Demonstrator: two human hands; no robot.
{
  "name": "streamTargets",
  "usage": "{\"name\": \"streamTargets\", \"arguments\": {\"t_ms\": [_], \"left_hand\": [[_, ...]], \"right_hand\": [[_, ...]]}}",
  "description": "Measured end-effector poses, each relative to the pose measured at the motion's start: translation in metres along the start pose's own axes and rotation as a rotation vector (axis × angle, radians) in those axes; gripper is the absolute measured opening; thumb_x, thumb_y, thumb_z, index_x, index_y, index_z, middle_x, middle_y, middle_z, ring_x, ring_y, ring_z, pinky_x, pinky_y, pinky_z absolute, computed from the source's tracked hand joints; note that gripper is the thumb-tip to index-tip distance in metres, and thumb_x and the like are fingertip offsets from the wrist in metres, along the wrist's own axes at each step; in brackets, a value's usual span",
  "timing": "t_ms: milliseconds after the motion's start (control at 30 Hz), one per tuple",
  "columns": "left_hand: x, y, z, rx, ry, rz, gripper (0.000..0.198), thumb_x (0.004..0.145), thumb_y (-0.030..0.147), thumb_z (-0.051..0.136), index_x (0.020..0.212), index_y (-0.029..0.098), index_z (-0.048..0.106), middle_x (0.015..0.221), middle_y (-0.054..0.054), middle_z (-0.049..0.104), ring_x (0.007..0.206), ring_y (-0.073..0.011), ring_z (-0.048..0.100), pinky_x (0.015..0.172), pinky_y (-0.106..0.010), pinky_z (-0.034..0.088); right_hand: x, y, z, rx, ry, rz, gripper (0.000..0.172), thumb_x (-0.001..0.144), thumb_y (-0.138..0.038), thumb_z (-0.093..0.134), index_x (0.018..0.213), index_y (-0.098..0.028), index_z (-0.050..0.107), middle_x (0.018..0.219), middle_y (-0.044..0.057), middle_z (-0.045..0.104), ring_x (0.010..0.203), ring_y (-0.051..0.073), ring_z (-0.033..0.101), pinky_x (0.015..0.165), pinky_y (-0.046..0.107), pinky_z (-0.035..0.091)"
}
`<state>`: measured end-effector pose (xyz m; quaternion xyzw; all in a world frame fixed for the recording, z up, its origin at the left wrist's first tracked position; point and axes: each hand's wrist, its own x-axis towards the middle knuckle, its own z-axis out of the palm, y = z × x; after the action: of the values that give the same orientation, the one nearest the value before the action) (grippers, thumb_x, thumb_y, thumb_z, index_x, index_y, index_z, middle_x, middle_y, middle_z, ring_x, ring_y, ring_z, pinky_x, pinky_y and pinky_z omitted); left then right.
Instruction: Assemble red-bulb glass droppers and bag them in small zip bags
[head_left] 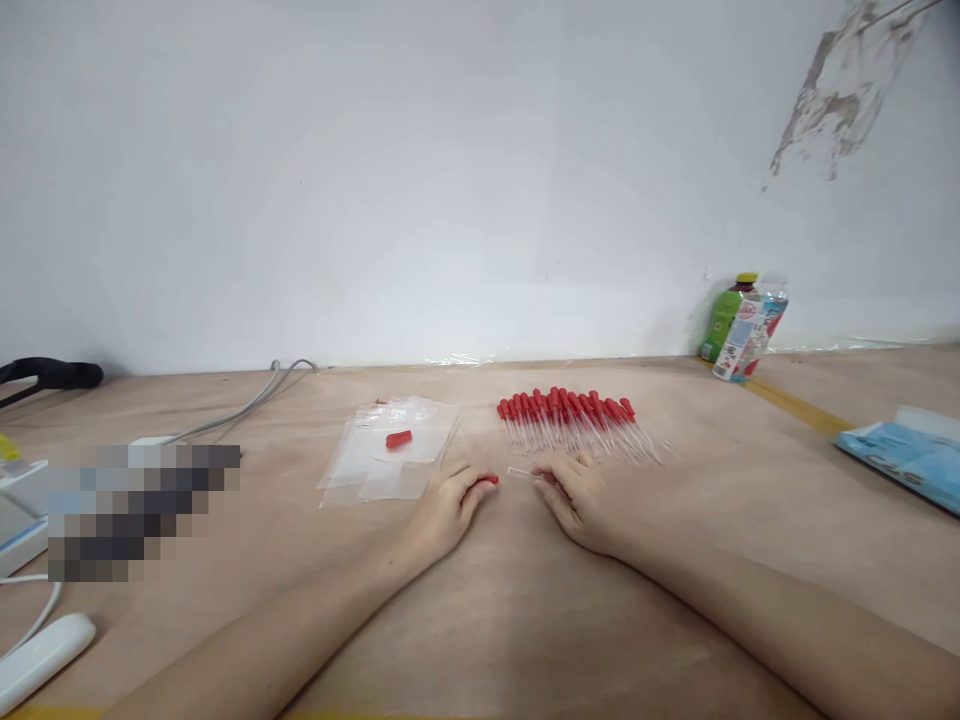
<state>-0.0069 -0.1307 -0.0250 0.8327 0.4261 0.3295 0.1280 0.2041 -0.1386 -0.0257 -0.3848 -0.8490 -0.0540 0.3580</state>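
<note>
Between the thumb and fingers of my left hand (452, 503) is a red rubber dropper bulb (490, 480), its end pointing right. My right hand (574, 497) pinches a thin clear dropper tube (519, 472), whose free end faces the bulb across a small gap. Behind my right hand lies a row of assembled droppers (570, 415) with red bulbs and clear tubes. Left of my left hand, a loose red bulb (399, 439) rests on a stack of clear plastic bags (352, 462).
A green bottle (721, 322) and a printed carton (750, 332) stand by the wall at the right. Nearer on that side lies a blue packet (907, 455). A grey cable (255, 403), a white device (46, 660) and a black object (67, 374) are at the left.
</note>
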Motion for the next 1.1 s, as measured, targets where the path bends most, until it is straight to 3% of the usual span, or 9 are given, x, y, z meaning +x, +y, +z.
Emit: {"name": "streamTargets", "arguments": {"t_ms": [333, 600, 767, 1100], "left_hand": [[0.0, 0.003, 0.0, -0.092, -0.033, -0.036, 0.024, 0.087, 0.033, 0.036, 0.088, 0.019, 0.056, 0.076, -0.001, 0.057, 0.07, -0.0132, 0.055, 0.065, -0.023, 0.043], [-0.001, 0.002, 0.001, -0.247, -0.036, -0.091, 0.02, 0.087, 0.032, 0.037, 0.087, 0.018, 0.052, 0.069, 0.001, 0.055, 0.059, -0.0106, 0.054, 0.06, -0.023, 0.044], [-0.002, 0.0, 0.001, -0.266, -0.047, -0.087, 0.019, 0.086, 0.031, 0.039, 0.088, 0.018, 0.052, 0.069, 0.001, 0.055, 0.058, -0.01, 0.054, 0.058, -0.022, 0.044], [-0.005, 0.0, 0.0, -0.2, -0.079, -0.062, 0.023, 0.085, 0.034, 0.04, 0.087, 0.018, 0.057, 0.063, 0.002, 0.056, 0.055, -0.0096, 0.052, 0.054, -0.02, 0.042]], "right_hand": [[0.003, -0.008, 0.001, 0.022, -0.102, -0.024, 0.018, 0.085, -0.025, 0.039, 0.085, -0.018, 0.055, 0.069, 0.003, 0.06, 0.067, 0.014, 0.049, 0.069, 0.03, 0.029], [0.001, -0.004, 0.007, 0.053, -0.043, 0.003, 0.021, 0.087, -0.026, 0.035, 0.086, -0.018, 0.054, 0.07, 0.002, 0.059, 0.059, 0.011, 0.045, 0.07, 0.029, 0.029], [0.001, -0.006, 0.004, 0.04, -0.074, -0.01, 0.018, 0.086, -0.026, 0.038, 0.083, -0.02, 0.054, 0.065, 0.0, 0.058, 0.062, 0.012, 0.047, 0.068, 0.027, 0.028], [0.007, 0.003, 0.002, 0.038, -0.127, -0.101, 0.022, 0.086, -0.023, 0.038, 0.087, -0.022, 0.06, 0.072, 0.0, 0.062, 0.063, 0.01, 0.05, 0.07, 0.029, 0.023]]}}
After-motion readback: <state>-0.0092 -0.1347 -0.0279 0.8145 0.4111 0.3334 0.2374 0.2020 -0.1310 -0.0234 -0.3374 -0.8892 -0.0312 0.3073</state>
